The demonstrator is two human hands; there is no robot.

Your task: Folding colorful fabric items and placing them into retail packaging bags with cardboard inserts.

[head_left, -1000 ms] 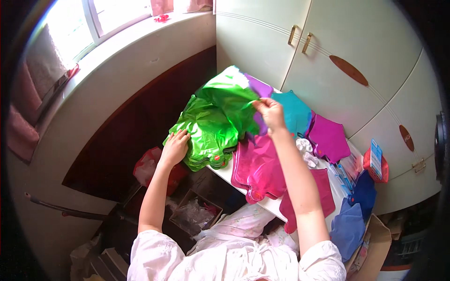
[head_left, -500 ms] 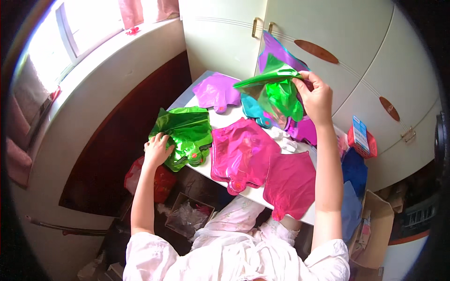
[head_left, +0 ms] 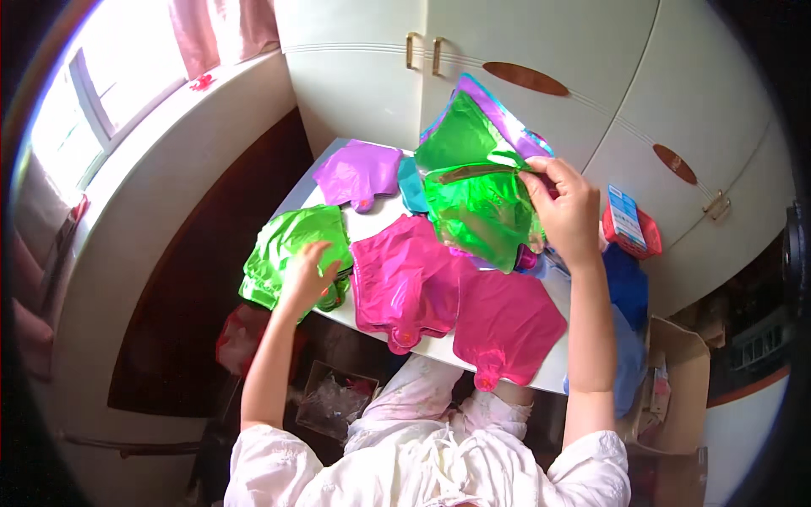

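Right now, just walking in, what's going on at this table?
A person's right hand pinches a green foil sheet and holds it up, with a purple sheet showing behind it. The left hand, fingers loosely spread, is over a green foil pile at the left of the white table; contact is unclear. A lilac pile lies farther back, and two magenta piles lie along the near edge.
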